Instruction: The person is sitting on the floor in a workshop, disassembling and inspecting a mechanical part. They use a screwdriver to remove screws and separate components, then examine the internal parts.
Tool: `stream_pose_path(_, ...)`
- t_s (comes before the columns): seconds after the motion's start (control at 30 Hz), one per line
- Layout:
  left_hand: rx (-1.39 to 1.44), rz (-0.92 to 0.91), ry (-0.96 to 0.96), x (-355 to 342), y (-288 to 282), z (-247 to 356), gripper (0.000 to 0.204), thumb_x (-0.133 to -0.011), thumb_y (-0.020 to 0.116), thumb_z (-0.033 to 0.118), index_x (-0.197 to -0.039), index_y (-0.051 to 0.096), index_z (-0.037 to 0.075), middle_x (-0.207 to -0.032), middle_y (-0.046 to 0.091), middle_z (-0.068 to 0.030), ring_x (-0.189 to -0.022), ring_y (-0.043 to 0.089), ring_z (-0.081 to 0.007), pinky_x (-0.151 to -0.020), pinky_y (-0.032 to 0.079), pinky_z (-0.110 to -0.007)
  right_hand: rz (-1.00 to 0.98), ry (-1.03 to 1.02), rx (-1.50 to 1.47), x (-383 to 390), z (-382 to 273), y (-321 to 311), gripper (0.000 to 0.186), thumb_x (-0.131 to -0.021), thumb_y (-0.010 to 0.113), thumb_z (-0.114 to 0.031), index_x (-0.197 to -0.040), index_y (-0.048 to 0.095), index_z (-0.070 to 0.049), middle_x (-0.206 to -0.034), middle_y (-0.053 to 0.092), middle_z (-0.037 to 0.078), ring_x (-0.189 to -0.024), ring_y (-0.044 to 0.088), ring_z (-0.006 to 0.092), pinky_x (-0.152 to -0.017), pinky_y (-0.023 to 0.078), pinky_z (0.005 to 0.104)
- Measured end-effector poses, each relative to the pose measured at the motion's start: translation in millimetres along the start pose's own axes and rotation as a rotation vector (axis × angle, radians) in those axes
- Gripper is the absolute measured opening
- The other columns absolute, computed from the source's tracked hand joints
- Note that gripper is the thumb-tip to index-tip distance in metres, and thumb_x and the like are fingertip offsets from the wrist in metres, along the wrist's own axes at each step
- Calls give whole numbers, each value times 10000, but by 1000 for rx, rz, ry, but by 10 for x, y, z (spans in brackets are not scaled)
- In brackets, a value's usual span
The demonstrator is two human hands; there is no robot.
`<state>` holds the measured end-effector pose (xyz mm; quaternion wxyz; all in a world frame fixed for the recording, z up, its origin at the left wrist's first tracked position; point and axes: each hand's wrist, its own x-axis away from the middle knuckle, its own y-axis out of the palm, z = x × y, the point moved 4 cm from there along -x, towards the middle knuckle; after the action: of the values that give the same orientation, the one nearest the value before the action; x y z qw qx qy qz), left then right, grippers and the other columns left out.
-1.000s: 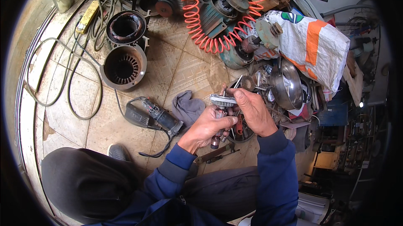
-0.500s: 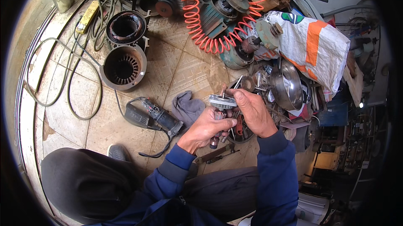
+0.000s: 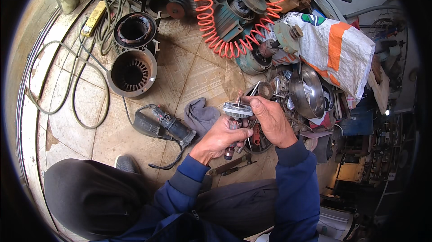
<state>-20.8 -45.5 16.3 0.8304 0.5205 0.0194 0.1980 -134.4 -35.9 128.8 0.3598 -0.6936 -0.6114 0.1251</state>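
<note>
Gripping rotor (image 3: pixel 234 125): left fingers (image 3: pixel 243 133); right fingers (image 3: pixel 260 107), grip unclear; stained tile floor (image 3: pixel 198 78), parts heap (image 3: pixel 228 22).

Just right of the rag (image 3: pixel 200 115), my left hand (image 3: pixel 220 135) is gripping a rotor (image 3: pixel 237 110); farther right of the rag, my right hand (image 3: pixel 273 119) is staying close by the rotor's disc end. Left of the rag, a power tool (image 3: pixel 174 123) is lying on the floor (image 3: pixel 101 143). Farther left and beyond the rag, a motor housing (image 3: pixel 133 78) is standing before a second housing (image 3: pixel 130 35). Well beyond the rag, a coiled hose (image 3: pixel 219 48) is hanging. Well right of the rag, a bowl (image 3: pixel 309 91) is tilting before a sack (image 3: pixel 350 57).
</note>
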Motion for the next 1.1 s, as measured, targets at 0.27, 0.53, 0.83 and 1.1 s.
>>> stream_pose_path(0.27,-17,-1,-15,-5,-13,-8,222,-898,739,23,-956,530,72,-757,564,8,-570,551,-67,-395,371,-213,-7,12,-29,1,10,7,559,-1080,466,-493,-1074,665,29,-733,646,73,-701,601,148,-661,474,317)
stream_pose_path(0.53,-31,-1,-13,5,-7,17,220,-900,739,35,-952,530,81,-741,553,14,-555,540,-66,-379,364,-221,-1,4,-2,2,-24,3,572,-1076,468,-505,-1052,661,32,-731,635,85,-702,590,156,-670,473,324)
stream_pose_path(0.83,-76,-4,125,-21,-30,22,301,-860,774,14,-1003,518,78,-723,549,21,-559,525,-67,-467,409,-243,-44,30,-44,-16,145,-3,657,-1074,463,-520,-1245,626,94,-1081,698,156,-1013,645,183,-918,494,315)
stream_pose_path(1.1,-172,-1,298,-45,-72,27,578,-782,835,0,-1267,523,33,-964,652,10,-825,601,-78,-723,517,-267,42,-50,-59,-4,129,30,611,-1060,503,-508,-1160,680,68,-912,724,179,-876,689,203,-809,523,332)
